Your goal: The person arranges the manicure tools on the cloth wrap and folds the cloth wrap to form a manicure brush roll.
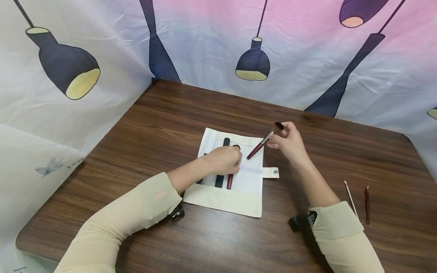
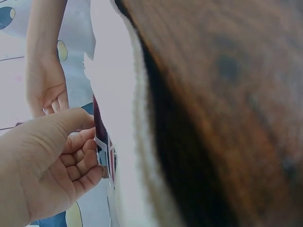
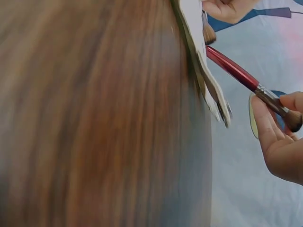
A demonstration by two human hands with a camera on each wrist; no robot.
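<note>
From where I stand, the person's right hand (image 1: 289,143) pinches a makeup brush (image 1: 259,148), thumb and fingers clamped near the metal collar by the dark bristles. The bristle head sits just above that grip, and the red handle slants down and to the left of it, its end over the white lining of an open cream pouch (image 1: 222,201). I can't tell whether the handle's end touches the cloth.

To the left of that grip, the left hand (image 1: 223,161) lies low over the pouch with its fingers curled in. A second brush (image 1: 230,182) runs beneath it, bristles showing just beyond the knuckles and red handle on the near side. Whether those fingers are closed on the brush, on the cloth or on nothing, I can't tell.

Just left of the second brush, a long black strip (image 1: 219,181) passes under the left hand, and farther left another dark piece (image 1: 199,181) shows partly behind the wrist. Below the right hand, a snap tab (image 1: 269,173) sticks out from the pouch's edge onto the wooden table (image 1: 239,242). Well to the right of that hand lie a pale stick (image 1: 349,193) and a reddish-brown stick (image 1: 367,204), side by side and apart.
</note>
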